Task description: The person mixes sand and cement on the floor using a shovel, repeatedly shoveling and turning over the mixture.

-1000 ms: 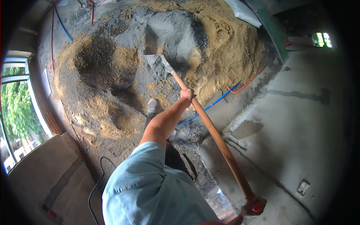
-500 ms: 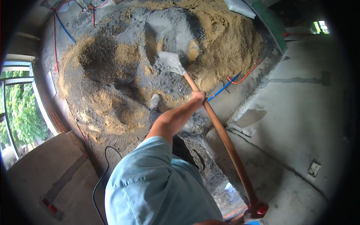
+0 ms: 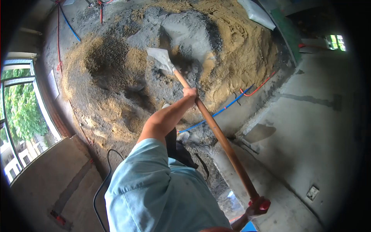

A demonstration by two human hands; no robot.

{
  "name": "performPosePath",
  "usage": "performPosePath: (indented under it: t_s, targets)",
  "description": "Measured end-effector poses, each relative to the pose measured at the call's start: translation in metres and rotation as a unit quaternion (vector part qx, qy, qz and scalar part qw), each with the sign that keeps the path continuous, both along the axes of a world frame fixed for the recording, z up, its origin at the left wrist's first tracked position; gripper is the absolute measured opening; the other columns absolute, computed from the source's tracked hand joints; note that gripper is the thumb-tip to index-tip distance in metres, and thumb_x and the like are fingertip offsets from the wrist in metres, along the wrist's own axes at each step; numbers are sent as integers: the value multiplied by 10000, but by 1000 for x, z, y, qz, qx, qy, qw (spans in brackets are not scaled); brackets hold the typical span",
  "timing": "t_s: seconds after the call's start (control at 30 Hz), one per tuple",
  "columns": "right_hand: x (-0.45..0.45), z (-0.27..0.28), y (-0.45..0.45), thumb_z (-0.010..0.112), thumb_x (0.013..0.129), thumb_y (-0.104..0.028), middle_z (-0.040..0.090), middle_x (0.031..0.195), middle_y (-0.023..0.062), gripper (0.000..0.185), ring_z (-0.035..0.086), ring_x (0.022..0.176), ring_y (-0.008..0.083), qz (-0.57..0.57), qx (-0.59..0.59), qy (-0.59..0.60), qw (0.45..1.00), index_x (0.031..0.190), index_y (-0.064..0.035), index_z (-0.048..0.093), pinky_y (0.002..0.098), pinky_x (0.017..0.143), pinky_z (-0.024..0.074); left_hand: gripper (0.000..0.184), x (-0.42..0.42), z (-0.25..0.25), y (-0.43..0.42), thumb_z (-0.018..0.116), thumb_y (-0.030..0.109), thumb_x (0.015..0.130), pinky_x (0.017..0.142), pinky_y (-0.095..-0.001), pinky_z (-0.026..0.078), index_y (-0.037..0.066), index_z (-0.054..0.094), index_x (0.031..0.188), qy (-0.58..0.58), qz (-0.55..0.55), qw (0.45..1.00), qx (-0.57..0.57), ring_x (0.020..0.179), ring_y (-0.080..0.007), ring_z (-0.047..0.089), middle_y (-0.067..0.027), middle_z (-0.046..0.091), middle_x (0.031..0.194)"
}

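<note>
A shovel (image 3: 220, 133) with a long wooden shaft slants across the view, its pale metal blade (image 3: 160, 57) lying over the grey powder and sand. My left hand (image 3: 189, 92) is wrapped round the shaft a little behind the blade. At the lower right, my right hand (image 3: 256, 208) grips the red end of the handle, partly in shadow. Under and around the blade spreads a large mound of tan sand (image 3: 245, 50) with grey cement-like powder (image 3: 189, 34) in a hollow at its middle.
A blue pipe (image 3: 232, 103) and a red pipe (image 3: 261, 86) run along the mound's right side. A white bag (image 3: 257, 14) lies at the top right. A black cable (image 3: 101, 189) curves beside me at the left, near a window (image 3: 23, 112). Rough concrete wall (image 3: 309, 135) stands right.
The shovel blade has shifted left and slightly up over the mound. Both hands have moved with the shaft, the left one leftward and the right one up and a little left.
</note>
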State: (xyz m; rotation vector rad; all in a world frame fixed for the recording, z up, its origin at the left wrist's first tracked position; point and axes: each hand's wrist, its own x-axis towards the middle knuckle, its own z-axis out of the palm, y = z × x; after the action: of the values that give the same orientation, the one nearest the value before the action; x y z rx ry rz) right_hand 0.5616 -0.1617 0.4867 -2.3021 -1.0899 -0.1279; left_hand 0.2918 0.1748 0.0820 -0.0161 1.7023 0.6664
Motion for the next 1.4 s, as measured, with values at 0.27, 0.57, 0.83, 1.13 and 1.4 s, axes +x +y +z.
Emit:
performPosePath:
  t_s: [0.27, 0.57, 0.83, 1.13, 1.4]
  targets:
    - [-57, 42, 118, 501, 839, -162, 482, 713, 98, 156, 475, 638, 215, 314, 97, -102, 939, 820, -9, 480, 313, 557, 383, 119, -76, 102, 151, 531, 33, 739, 483, -377, 452, -35, 476, 820, -183, 186, 935, 241, 553, -250, 532, -127, 524, 662]
    - [-152, 1, 216, 588, 768, -89, 503, 745, 138, 172, 505, 603, 233, 436, 40, -125, 890, 861, 2, 476, 336, 523, 414, 132, -135, -23, 226, 573, 80, 757, 509, -377, 449, -21, 514, 816, -154, 165, 958, 179, 576, -243, 540, -116, 520, 674]
    - [-97, 52, 199, 598, 728, -55, 495, 696, 109, 123, 483, 576, 225, 406, 27, -136, 903, 777, 1, 500, 310, 505, 380, 187, -68, 7, 153, 571, 55, 733, 520, -390, 477, -62, 507, 863, -204, 197, 947, 150, 592, -280, 569, -145, 551, 722]
    - [-3, 59, 69, 573, 739, -52, 512, 691, 111, 88, 488, 587, 232, 375, 24, -158, 913, 778, 4, 517, 338, 520, 378, 165, 42, -11, 24, 570, 108, 736, 540, -368, 468, -38, 537, 805, -156, 140, 972, 105, 591, -250, 557, -118, 563, 711]
    - [61, 67, 4, 532, 772, -143, 503, 730, 131, 180, 490, 633, 239, 276, 144, -160, 937, 858, 14, 513, 342, 553, 396, 141, 68, 96, 4, 512, 59, 761, 479, -369, 427, 11, 450, 878, -166, 153, 967, 114, 548, -221, 499, -90, 488, 674]
